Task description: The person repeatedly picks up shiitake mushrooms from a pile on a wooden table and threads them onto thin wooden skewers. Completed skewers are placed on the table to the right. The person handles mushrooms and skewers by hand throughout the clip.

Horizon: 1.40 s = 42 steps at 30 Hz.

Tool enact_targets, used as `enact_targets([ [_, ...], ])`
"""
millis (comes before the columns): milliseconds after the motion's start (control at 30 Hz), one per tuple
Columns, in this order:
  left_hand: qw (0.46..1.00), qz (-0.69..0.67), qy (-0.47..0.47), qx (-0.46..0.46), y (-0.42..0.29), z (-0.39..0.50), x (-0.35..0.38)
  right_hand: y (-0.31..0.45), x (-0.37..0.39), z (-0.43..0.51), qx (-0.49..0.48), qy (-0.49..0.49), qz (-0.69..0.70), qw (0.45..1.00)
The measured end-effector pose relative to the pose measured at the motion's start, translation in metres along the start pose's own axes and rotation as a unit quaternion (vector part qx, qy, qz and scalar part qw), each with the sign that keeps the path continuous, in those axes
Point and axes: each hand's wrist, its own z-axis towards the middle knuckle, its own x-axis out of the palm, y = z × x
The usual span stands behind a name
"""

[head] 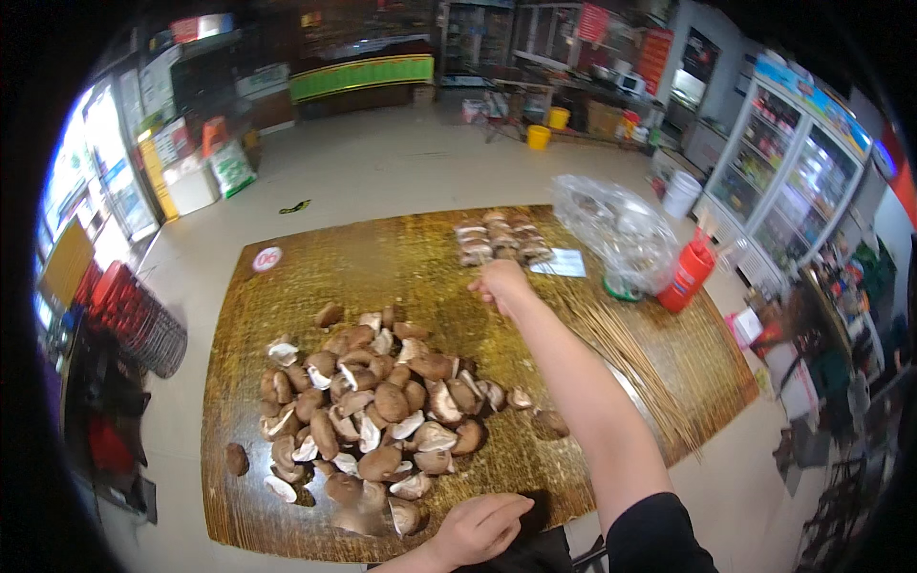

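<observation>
My right hand [503,288] reaches across the table, its fingers curled at the near end of the threaded mushroom skewers [501,236]; whether it grips a stick is hidden. Near the front edge, my left hand [478,531] is loosely closed with nothing visible in it. To its left spreads a heap of cut brown mushrooms [390,402], some with pale insides showing. Beneath my right forearm lies another mushroom piece [550,424], partly covered. A bundle of thin wooden skewers [637,365] lies loose to the right of that arm.
The wooden table [344,265] bears a round number sticker. At its far right are a clear plastic bag [616,229], a red container [688,276] holding sticks, and a pale paper [560,263]. Stacked red-and-grey baskets [136,315] stand left; a glass-door fridge [784,154] stands right.
</observation>
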Motion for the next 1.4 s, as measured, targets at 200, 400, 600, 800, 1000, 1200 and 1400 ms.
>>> enact_targets([
  [200, 1.0, 0.012, 0.013, -0.005, 0.003, -0.002, 0.0, -0.01, -0.029, -0.108, -0.202, -0.135, -0.196, 0.95],
  [400, 1.0, -0.005, 0.019, 0.014, 0.001, -0.004, -0.001, -0.059, -0.119, -0.243, -0.169, -0.211, -0.42, 0.866],
  [600, 0.999, -0.016, 0.023, 0.037, -0.005, -0.001, 0.007, -0.111, -0.179, -0.261, -0.129, -0.259, -0.576, 0.765],
  [800, 1.0, 0.01, 0.003, 0.018, -0.003, -0.002, 0.005, -0.126, -0.184, -0.235, -0.074, -0.23, -0.673, 0.699],
  [1000, 1.0, 0.009, 0.003, 0.019, -0.002, -0.002, 0.006, -0.142, -0.198, -0.214, -0.119, -0.306, -0.627, 0.706],
  [1200, 1.0, 0.009, 0.01, 0.013, 0.0, -0.005, 0.007, -0.149, -0.217, -0.209, -0.083, -0.283, -0.557, 0.776],
  [1400, 1.0, 0.009, 0.002, 0.021, 0.002, -0.006, 0.008, -0.099, -0.215, -0.228, -0.04, -0.35, -0.359, 0.864],
])
